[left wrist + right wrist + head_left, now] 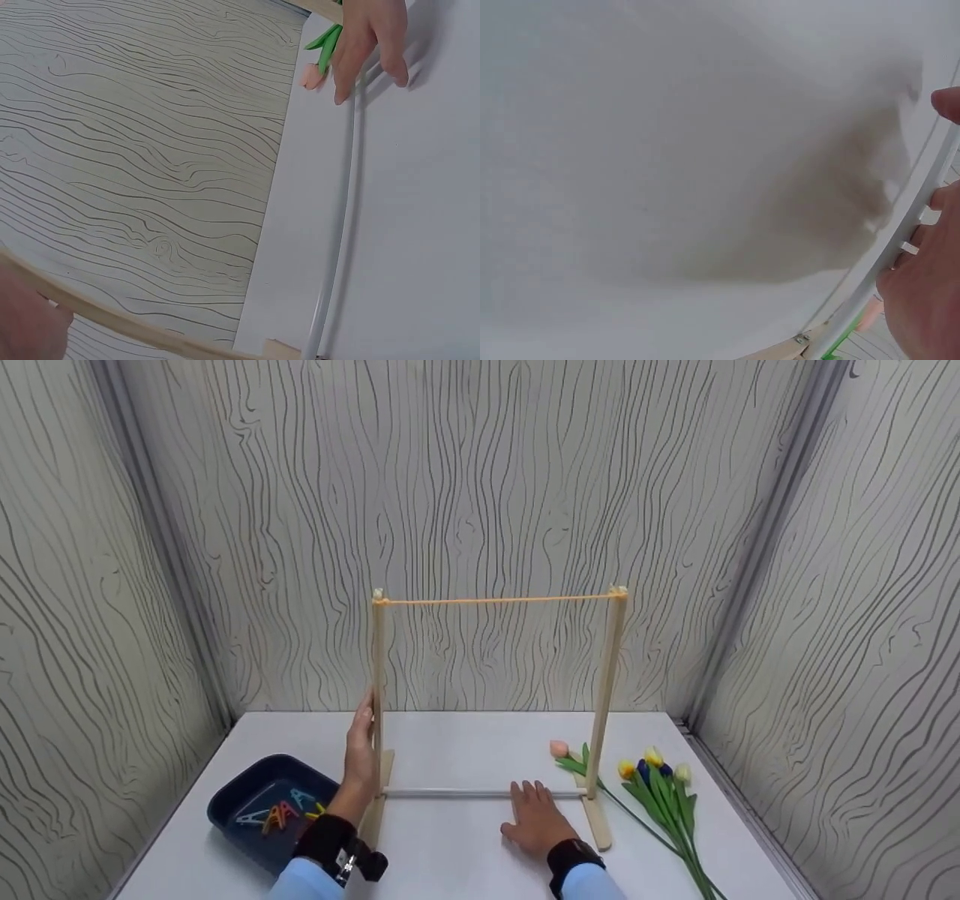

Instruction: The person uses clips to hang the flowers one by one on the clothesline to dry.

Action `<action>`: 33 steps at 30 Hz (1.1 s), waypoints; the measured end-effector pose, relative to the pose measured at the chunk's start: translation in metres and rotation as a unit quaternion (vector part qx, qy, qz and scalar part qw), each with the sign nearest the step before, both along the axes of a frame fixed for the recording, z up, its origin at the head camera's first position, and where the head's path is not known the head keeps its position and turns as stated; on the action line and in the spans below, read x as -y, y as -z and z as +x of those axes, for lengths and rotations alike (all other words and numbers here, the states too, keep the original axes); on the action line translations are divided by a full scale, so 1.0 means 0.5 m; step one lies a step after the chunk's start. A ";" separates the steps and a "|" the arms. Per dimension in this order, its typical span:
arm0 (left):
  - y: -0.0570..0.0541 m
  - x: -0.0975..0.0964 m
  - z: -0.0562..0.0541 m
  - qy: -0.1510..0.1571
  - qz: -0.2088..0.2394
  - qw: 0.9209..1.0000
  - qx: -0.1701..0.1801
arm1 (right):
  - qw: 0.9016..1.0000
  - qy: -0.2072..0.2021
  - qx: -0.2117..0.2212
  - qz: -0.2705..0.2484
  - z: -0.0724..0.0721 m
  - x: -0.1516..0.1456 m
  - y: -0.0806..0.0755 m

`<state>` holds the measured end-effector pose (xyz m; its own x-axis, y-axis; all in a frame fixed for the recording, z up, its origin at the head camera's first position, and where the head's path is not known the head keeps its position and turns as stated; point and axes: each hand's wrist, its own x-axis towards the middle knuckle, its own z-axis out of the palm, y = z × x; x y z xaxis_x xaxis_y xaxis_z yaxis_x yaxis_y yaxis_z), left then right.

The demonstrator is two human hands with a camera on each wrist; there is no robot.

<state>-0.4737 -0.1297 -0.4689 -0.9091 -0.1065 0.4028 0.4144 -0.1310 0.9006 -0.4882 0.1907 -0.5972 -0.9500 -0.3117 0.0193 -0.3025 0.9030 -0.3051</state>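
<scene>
A wooden frame stands upright on the table, with a left post (379, 675), a right post (609, 690) and an orange cord (495, 601) strung between their tops. Low down, a white rod (480, 793) joins the posts. My left hand (361, 754) lies upright against the outer side of the left post, fingers pointing up along it; its thumb is hidden in the head view. Near the rod's right half, my right hand (538, 825) reaches over with fingers spread, fingertips at the rod. The right wrist view shows these fingers (922, 247) lying beside and over the rod.
A dark blue tray (225, 802) at the left holds several colored clips (279, 816). Artificial tulips (660, 787) lie at the right, and a pink tulip (559, 748) has its stem passing by the right post's foot (598, 825). Patterned walls enclose the white table (465, 742).
</scene>
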 end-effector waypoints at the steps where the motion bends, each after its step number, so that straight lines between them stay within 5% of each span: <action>1: 0.000 -0.002 0.002 0.000 -0.001 1.000 0.002 | 1.000 0.001 0.002 0.000 0.000 -0.001 0.001; 8: 0.002 0.002 0.009 -0.018 0.000 1.000 0.009 | 1.000 -0.006 0.014 0.011 -0.006 0.001 0.005; 33: 0.024 0.025 -0.005 0.025 -0.065 0.998 0.009 | 0.999 0.001 -0.035 -0.003 0.009 0.008 0.017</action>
<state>-0.4764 -0.1421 -0.4809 -0.9195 -0.0090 0.3930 0.3931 -0.0330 0.9189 -0.4836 0.1868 -0.6056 -0.9467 -0.3103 0.0868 -0.3220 0.9015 -0.2893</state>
